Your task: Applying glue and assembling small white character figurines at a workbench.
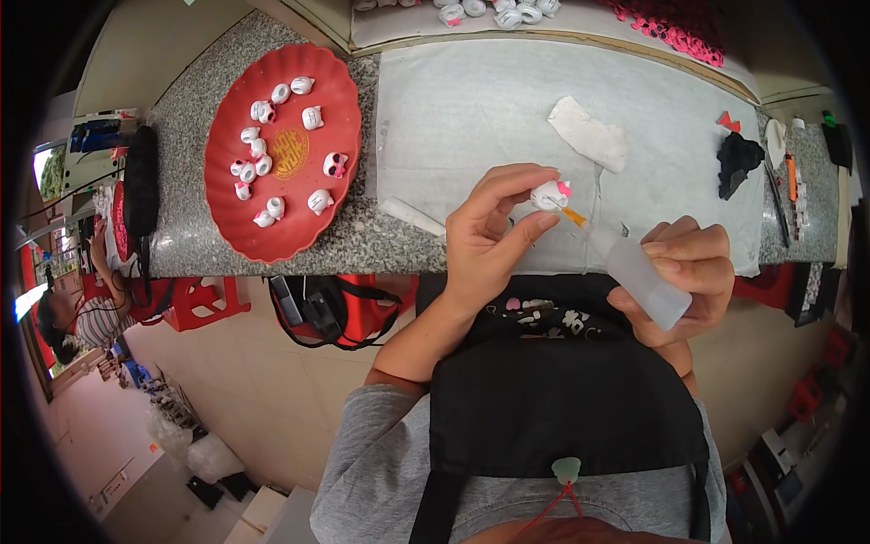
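Between the thumb and fingers of my left hand (494, 231) is a small white figurine head (549, 195) with a pink bow. My right hand (689, 272) grips a translucent squeeze bottle (639, 276), tilted up to the left. Its orange-yellow nozzle tip (574, 217) reaches the underside of the figurine head; whether it touches or goes in, I cannot tell. Both hands are above the near part of a white sheet (453, 118) on the worktop. To the left, a red scalloped plate (240, 195) carries several similar white heads, some with pink parts.
A crumpled white tissue (589, 134) and a folded paper strip (412, 217) lie on the sheet. Black cloth (739, 163), a red bow-shaped piece (728, 121) and an orange pen-like tool (791, 178) are at right. A shelf (544, 36) behind holds more heads. Another person (91, 317) sits far left.
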### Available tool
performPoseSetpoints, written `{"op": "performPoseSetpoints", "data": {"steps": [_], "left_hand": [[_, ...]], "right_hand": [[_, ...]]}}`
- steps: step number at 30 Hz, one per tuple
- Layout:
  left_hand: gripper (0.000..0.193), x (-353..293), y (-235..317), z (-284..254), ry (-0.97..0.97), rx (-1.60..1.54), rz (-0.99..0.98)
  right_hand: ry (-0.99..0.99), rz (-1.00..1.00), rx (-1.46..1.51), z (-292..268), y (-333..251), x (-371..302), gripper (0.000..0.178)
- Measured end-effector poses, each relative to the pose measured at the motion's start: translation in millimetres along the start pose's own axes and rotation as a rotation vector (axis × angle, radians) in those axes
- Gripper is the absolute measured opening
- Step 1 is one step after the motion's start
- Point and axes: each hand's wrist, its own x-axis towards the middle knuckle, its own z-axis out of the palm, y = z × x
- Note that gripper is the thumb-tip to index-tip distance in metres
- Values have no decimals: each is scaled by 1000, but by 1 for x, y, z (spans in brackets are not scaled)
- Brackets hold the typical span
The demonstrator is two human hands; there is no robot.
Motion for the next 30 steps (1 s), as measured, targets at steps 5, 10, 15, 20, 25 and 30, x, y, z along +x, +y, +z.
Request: {"op": "performPoseSetpoints", "data": {"steps": [5, 10, 15, 20, 25, 30], "left_hand": [[30, 0, 0, -2, -47, 219, 121], [31, 1, -1, -3, -28, 257, 118], [31, 3, 0, -4, -20, 264, 117], [33, 4, 6, -8, 146, -6, -65], [36, 10, 11, -26, 235, -60, 28], [36, 9, 16, -24, 261, -66, 29]], "right_hand": [[-41, -2, -11, 2, 0, 1, 38], [-77, 5, -27, -2, -1, 2, 39], [-44, -56, -28, -3, 5, 3, 46], [-49, 119, 38, -18, 14, 11, 40], [-43, 438, 37, -39, 43, 40, 26], [-158, 543, 10, -51, 101, 96, 17]]}}
